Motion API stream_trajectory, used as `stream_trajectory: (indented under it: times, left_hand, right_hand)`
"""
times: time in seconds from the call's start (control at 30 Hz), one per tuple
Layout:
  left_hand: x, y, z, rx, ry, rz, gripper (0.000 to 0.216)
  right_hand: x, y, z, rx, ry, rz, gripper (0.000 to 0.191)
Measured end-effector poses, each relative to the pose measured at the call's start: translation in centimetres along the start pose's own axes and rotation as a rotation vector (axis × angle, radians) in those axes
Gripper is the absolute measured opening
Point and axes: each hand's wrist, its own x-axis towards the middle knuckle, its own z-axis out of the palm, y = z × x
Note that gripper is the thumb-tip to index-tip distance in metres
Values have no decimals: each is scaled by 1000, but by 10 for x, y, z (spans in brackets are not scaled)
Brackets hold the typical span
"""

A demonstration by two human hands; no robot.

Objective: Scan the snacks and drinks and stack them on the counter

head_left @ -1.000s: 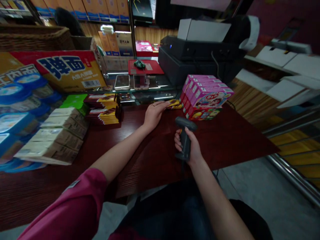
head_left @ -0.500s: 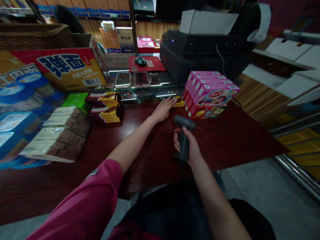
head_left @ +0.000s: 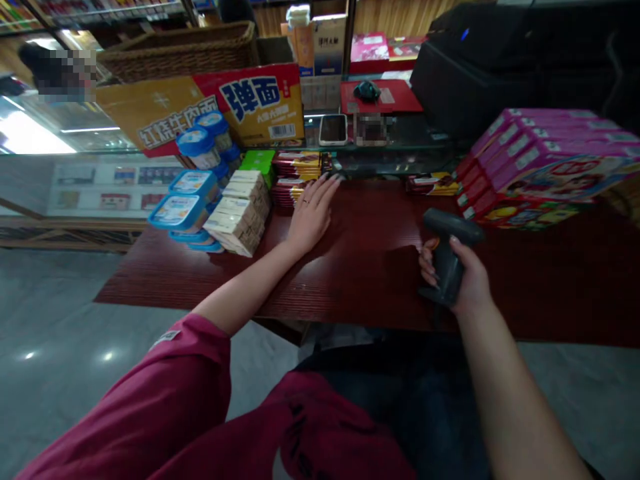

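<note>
My right hand (head_left: 465,280) is wrapped round the handle of a dark barcode scanner (head_left: 447,250), held upright over the dark red counter (head_left: 380,267). My left hand (head_left: 313,213) lies flat and open on the counter, fingers stretched toward a stack of yellow and brown snack packs (head_left: 297,177). A single flat snack pack (head_left: 433,183) lies farther right, beside a stack of pink boxes (head_left: 545,167). Nothing is in my left hand.
Beige packets (head_left: 245,210) and blue-lidded tubs (head_left: 185,200) are piled at the counter's left end. Behind stand a large noodle carton (head_left: 220,110), a phone (head_left: 333,129), a red mat with a mouse (head_left: 367,91) and a black register (head_left: 480,73). Grey floor lies to the left.
My head has turned left, so everything sits farther right in view. My left hand has left the single snack pack and moved left across the counter toward the yellow and brown stack. The scanner stays in my right hand.
</note>
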Motion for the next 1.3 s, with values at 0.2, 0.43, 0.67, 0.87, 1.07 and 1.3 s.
stream_trajectory:
  times: [0.2,0.43,0.67,0.87,1.07,1.3]
  left_hand:
    - [-18,-60,-9,18,283,-321,52]
    - [-15,-31,-23,11,105,-141,28]
    - [-9,11,10,-524,65,-315,23]
    - [-8,14,28,-766,-38,-407,27]
    - [-9,17,22,-774,-29,-407,29]
    - [-6,21,20,-678,-52,-428,32]
  right_hand:
    - [12,12,37,-39,-110,87,35]
    - [14,21,45,-53,-119,125,42]
    - [0,22,47,-33,-143,141,44]
    - [-1,25,47,-56,-181,203,44]
    - [1,28,46,-94,-179,206,41]
    - [1,30,44,-72,-201,184,38]
